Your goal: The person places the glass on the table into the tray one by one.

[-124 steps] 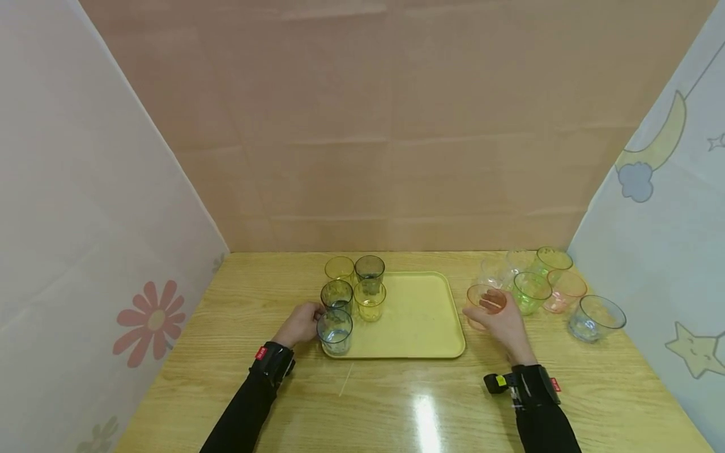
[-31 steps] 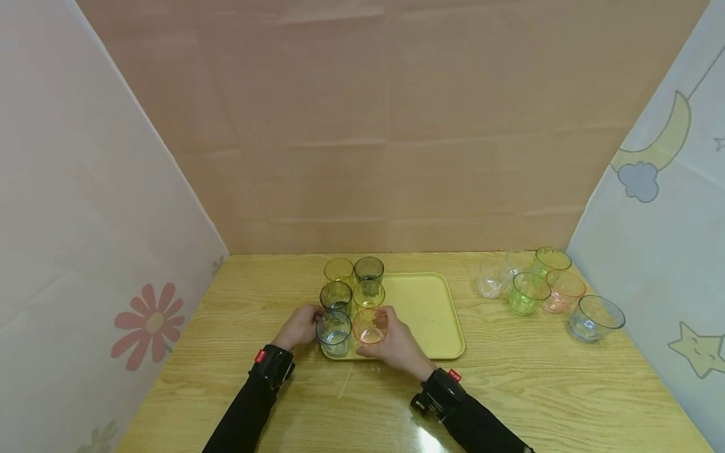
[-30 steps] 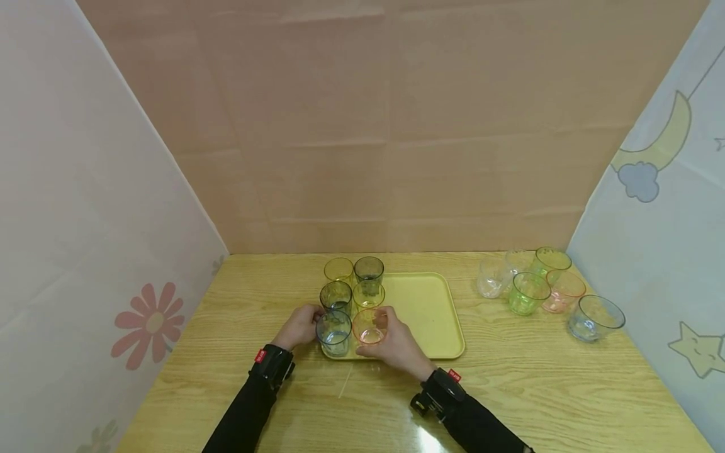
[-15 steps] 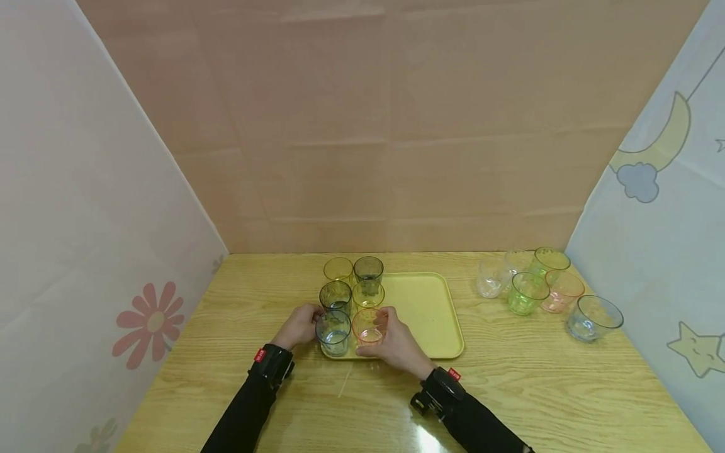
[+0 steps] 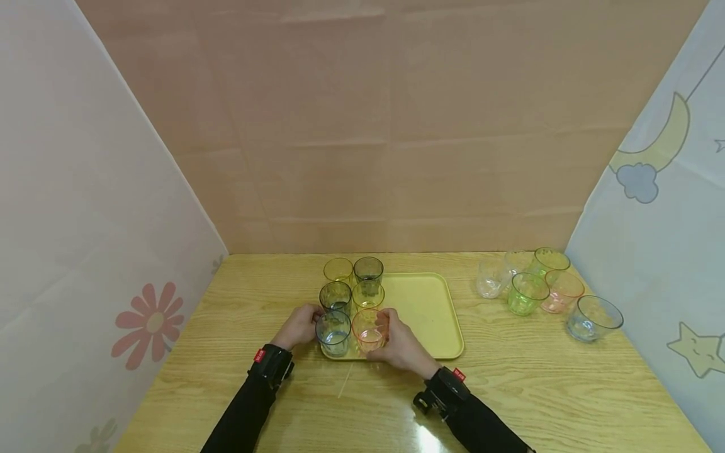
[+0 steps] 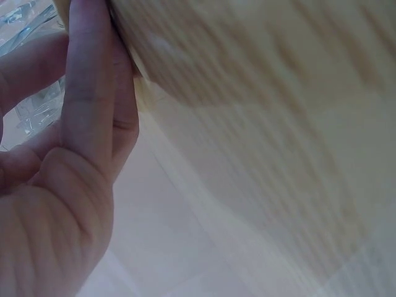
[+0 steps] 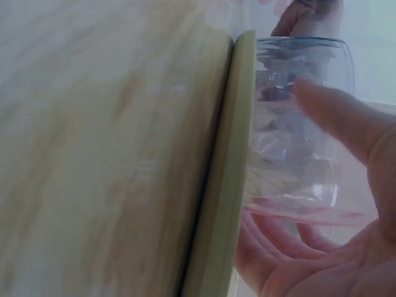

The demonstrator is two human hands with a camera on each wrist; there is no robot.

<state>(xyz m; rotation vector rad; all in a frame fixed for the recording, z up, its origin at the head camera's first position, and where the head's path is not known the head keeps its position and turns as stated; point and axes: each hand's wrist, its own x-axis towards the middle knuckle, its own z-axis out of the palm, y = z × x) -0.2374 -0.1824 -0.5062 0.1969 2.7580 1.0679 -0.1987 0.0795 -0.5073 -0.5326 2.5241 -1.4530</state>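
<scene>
Loosely, the right hand [image 5: 402, 346] cups the pink-rimmed glass [image 5: 367, 335] on the tray [image 5: 426, 313] between both hands; whether the left hand [image 5: 298, 326] grips, I cannot tell. Ease off without nudging the blue-rimmed glass [image 5: 333, 338].

Head view: taken from above the near side of the table [image 5: 510, 390], facing forward and down, roughly level, set well back; left hand [image 5: 298, 326], right hand [image 5: 403, 345], tray [image 5: 425, 314] and backdrop [image 5: 306, 126] all fall in frame. Left wrist view: very near, strongly tilted, wood grain running diagonally; the left hand fills its left side. Right wrist view: near and low, turned on its side, facing along the tray's rim, which stands almost vertical. Shared by head and right wrist views: tray, blue-rimmed glass [image 5: 334, 340], red-rimmed glass [image 5: 369, 340], right hand. Head and left wrist views share the left hand.
</scene>
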